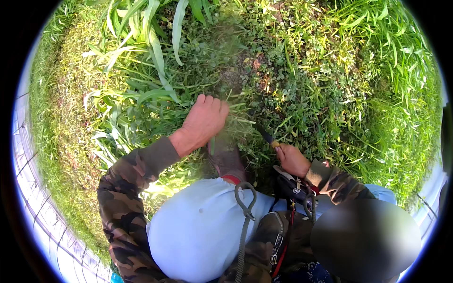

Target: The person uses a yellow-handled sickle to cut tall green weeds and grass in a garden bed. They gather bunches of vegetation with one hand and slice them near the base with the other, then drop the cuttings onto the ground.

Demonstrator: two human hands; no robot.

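My left hand [208,116] is closed around a bunch of cut-looking green stalks [240,118], whose ends stick out to its right. Leafy stems spread out to the left of that fist. Lower right, my right hand [292,160] grips the yellowish handle of a tool [269,139]. Its dark, narrow metal part points up and left towards the stalks, and its far end is lost among the plants, so I cannot tell the exact kind. Both sleeves are camouflage cloth.
Tall broad-leaved grass [152,39] stands at the upper left, with low clover-like weeds [311,81] over the ground on the right. My shoe [226,159] is between the hands. A small dark bag [292,185] hangs near my right wrist. Wire fencing [39,208] edges the left.
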